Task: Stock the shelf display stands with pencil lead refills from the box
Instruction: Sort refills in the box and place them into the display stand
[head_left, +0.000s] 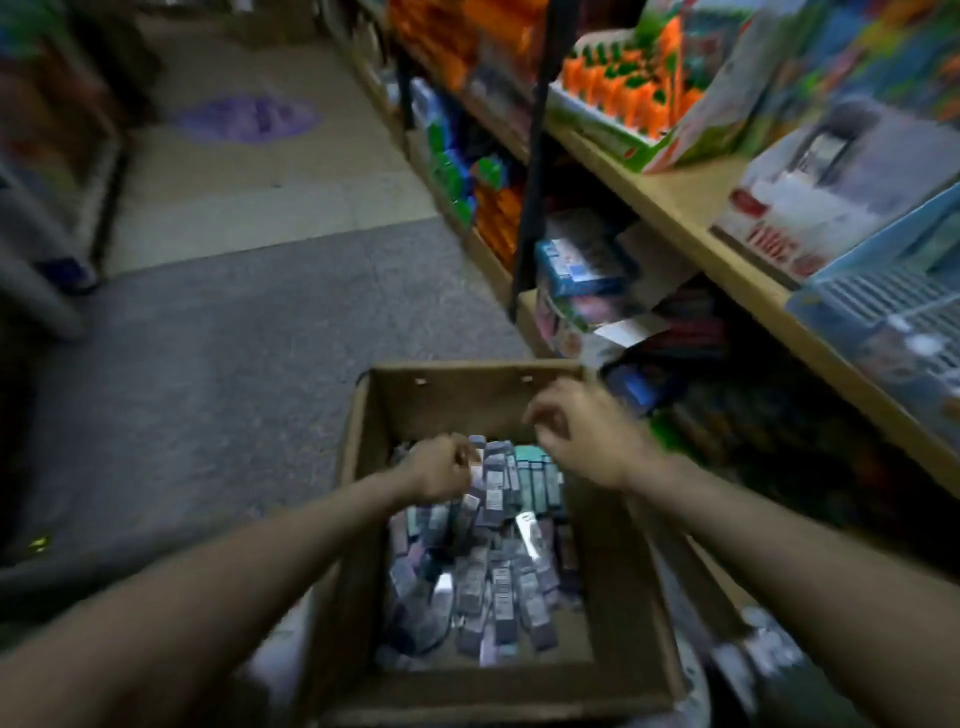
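An open cardboard box (358, 499) sits low in front of me, filled with several small purple and teal pencil lead refill packs (498, 577). My left hand (441, 467) reaches into the far part of the box, its fingers curled around a few refill packs (485, 475). My right hand (576, 431) hovers over the box's far right corner with fingers loosely curled and nothing visible in it. A pale blue display stand (883, 301) with white dividers stands on the wooden shelf (691, 208) at the right. The picture is blurred.
Shelving along the right carries orange and green packaged goods (623, 88), a grey printed carton (810, 197) and blue boxes (582, 265) on the lower level. The grey aisle floor (208, 364) stretches left, with another rack (52, 156) at the far left.
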